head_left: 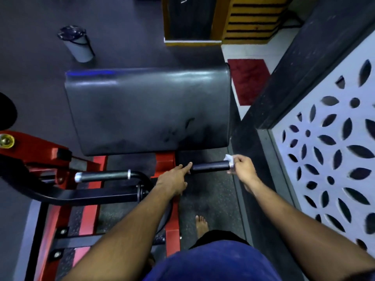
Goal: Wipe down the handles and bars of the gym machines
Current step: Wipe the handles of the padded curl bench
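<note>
A red and black gym machine stands below me with a big black pad (148, 110). Its right handle (211, 166) is a short black grip with a silver end cap. My right hand (242, 168) pinches a small white wipe (228, 158) against that outer end. My left hand (174, 179) rests at the inner end of the same handle, index finger stretched out and touching the grip. The left handle (102, 176), black with silver rings, is untouched.
A patterned white wall panel (332, 151) and a dark ledge (300, 72) hem in the right side. A grey bin (78, 44) stands on the floor at the back left. My bare foot (202, 225) is on the speckled floor below the handle.
</note>
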`<state>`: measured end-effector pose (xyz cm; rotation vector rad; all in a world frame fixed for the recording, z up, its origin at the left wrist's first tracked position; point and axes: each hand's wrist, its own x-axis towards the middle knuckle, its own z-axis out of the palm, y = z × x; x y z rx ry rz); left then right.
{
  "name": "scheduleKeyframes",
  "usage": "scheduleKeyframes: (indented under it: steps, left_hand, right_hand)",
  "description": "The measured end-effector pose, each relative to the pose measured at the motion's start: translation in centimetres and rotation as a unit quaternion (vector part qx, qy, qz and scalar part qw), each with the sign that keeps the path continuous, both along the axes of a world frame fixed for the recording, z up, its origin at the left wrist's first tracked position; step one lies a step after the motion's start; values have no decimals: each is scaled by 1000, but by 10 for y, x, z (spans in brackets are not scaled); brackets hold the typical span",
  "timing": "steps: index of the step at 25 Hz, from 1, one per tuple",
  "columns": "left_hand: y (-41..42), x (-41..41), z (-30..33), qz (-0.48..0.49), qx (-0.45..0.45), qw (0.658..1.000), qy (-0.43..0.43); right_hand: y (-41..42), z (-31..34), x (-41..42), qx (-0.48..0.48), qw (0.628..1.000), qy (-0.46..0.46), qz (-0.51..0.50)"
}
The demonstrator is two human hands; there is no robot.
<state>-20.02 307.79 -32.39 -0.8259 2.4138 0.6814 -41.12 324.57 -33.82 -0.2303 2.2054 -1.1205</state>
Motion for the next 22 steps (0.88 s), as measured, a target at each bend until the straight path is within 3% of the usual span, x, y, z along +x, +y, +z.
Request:
scheduleKeyframes:
  steps: [2,6,10,11,13,15,17,19,21,22]
  left_hand:
    - [-2,-1,1,-3,4,1000,-8]
    - [3,2,3,10,0,1000,0]
    - [9,-1,8,21,-1,1000,-14]
    - [10,-1,10,25,-1,1000,-18]
    - [13,-2,14,29,-2,999,-26]
    - [16,-2,18,31,-1,999,-28]
    - [18,-3,19,41,1,999,-27]
    - [19,-4,20,50,5,998,-26]
    - [21,-5,21,54,-1,998,-27]
    - [22,-6,21,59,-3,998,-28]
  right_hand:
    - [15,-3,13,-2,999,18,-39]
    - [29,22,45,35,988,151,15]
    - [14,19,24,13,986,155,67]
    - [10,16,14,0,991,120,58]
    - [6,12,-2,-57,997,-48,6]
    - [8,13,-5,-105,971,-210,-48]
    - [13,14,-1,-109,954,-266,-87]
    - [22,14,-2,-72,977,-188,-69]
    - [29,23,-10,7,998,47,30]
    - [29,32,-13,7,982,165,87]
